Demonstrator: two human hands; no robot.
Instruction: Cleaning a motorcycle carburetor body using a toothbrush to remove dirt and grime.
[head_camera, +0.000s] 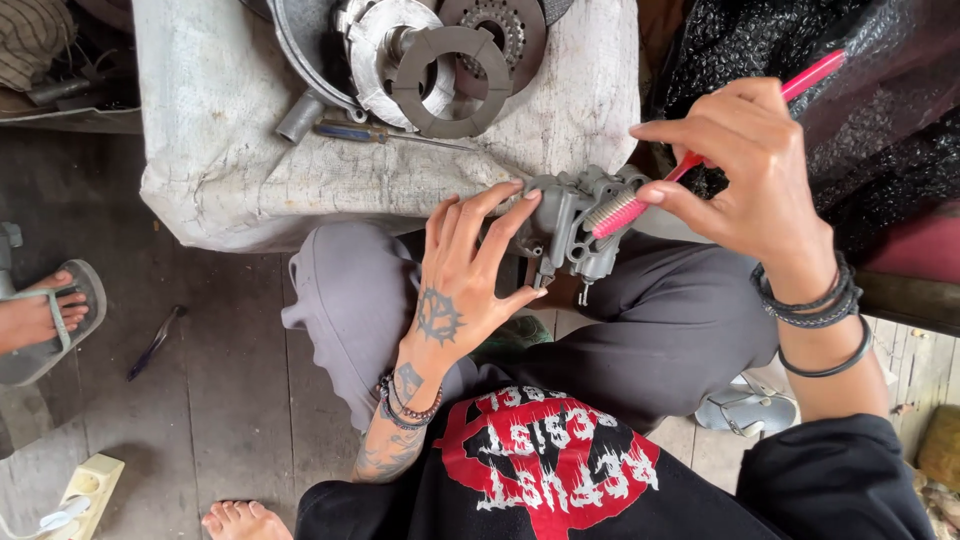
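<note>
View count: one, a camera worn on the person's head.
Direction: looks almost straight down over the chest and lap to the wooden floor (215, 380).
Distance: close; the left hand (465, 285) and right hand (745, 170) fill the middle of the picture.
Frame edges: cloth-covered tabletop (230, 130) at 12 o'clock, the person's black shirt (560, 480) at 6 o'clock, another person's sandalled foot (40, 315) at 9 o'clock.
Shared area: none, a single view.
</note>
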